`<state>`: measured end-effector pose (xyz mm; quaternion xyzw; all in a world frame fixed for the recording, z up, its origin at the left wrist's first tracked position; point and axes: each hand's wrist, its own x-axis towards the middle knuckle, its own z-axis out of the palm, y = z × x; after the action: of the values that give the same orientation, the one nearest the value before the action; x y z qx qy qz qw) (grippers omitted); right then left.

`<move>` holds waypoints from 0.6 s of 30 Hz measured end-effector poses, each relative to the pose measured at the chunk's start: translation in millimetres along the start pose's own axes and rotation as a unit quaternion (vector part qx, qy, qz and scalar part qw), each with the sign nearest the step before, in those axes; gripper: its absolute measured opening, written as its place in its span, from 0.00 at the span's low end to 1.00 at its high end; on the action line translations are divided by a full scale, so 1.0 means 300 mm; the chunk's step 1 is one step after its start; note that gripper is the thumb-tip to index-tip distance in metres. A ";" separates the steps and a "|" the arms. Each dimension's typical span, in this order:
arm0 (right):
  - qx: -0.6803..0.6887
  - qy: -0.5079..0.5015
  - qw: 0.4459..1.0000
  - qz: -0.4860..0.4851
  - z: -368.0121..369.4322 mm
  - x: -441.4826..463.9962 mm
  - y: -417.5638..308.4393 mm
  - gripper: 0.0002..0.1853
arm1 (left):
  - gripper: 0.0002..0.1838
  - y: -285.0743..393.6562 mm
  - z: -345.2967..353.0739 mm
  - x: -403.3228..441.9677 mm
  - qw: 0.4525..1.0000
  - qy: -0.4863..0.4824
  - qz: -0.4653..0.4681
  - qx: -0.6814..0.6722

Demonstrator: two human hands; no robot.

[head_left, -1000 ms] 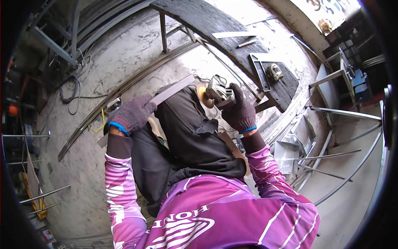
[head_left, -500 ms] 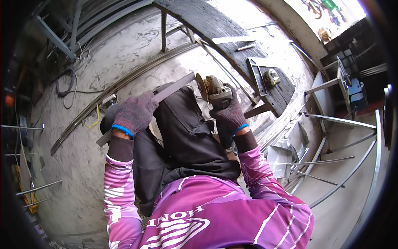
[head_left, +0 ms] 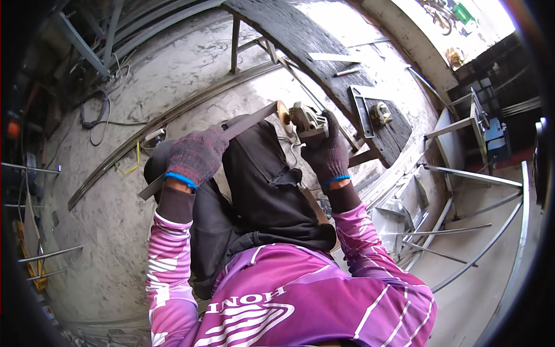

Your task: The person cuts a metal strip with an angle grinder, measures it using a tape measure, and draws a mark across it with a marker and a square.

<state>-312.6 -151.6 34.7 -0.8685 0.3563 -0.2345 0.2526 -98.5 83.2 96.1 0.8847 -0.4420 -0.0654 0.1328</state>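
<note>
Left hand (head_left: 198, 155) has its fingers closed round a metal bar (head_left: 250, 122) over the knee (head_left: 254, 147), short of the bench's edge (head_left: 336, 92); right hand (head_left: 327, 151) grasps an angle grinder (head_left: 308, 121), disc (head_left: 282, 113) at the bar's tip. Grinding seems underway, needing steadiness.

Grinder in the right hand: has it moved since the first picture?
Yes: the grinder has shifted slightly forward, up the picture, judged against the bench.

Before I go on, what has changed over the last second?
The grinder in the right grip has moved forward, up the picture, so its disc now appears to meet the far end of the metal bar; earlier it sat lower, beside that end. Nothing was let go or newly taken: the left grip holds the bar as before. The tape measure and bench stay put.
</note>
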 end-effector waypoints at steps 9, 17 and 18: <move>0.292 -0.041 0.953 0.076 0.000 -0.073 0.130 0.54 | 0.10 -0.032 -0.362 -0.032 0.753 0.375 0.048 -0.538; 0.338 0.001 0.933 0.122 -0.079 -0.106 0.146 0.55 | 0.16 -0.055 -0.094 -0.100 0.465 0.338 -0.079 -0.815; 0.340 0.003 0.933 0.117 -0.085 -0.113 0.157 0.55 | 0.15 -0.034 0.002 -0.124 0.431 0.306 -0.098 -0.844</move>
<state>-372.8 -162.7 17.9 -0.6822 0.3549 -0.3132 0.5573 -113.2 118.8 92.3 0.3320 -0.0081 -0.1434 0.9323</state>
